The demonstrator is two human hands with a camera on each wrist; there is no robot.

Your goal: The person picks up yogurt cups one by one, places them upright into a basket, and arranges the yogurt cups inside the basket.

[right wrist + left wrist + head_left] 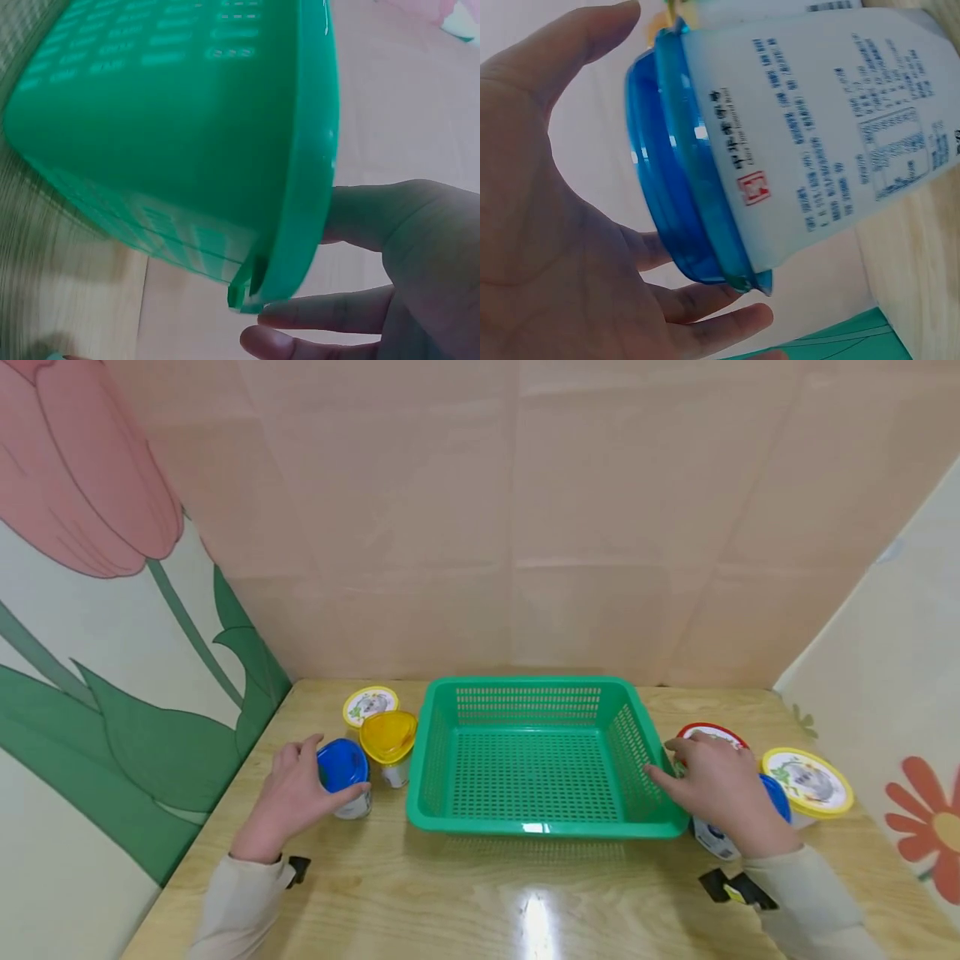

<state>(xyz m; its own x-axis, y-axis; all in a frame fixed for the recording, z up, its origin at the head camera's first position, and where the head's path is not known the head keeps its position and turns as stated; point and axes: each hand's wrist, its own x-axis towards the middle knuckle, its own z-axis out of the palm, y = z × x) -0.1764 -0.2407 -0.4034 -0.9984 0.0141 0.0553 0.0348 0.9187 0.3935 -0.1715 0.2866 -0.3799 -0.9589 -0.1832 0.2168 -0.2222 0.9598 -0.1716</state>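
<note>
Likely reaching with left hand (292, 793) spread about blue-lidded cup (347, 770), right hand (722, 789) spread at basket (487, 826) 3 o'clock. Needs gripping next.

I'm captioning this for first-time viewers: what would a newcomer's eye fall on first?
Probably the bright green basket in the middle of the wooden table. Next, the huge pink tulip on the left wall, then the blue-lidded tub left of the basket.

The green basket (528, 777) is glossy perforated plastic; the blue lid (676, 165), smooth, shiny, translucent plastic. The bench (442, 902) shows glossy wood grain, the backdrop (517, 518) matt, creased, paper-like sheeting.
</note>
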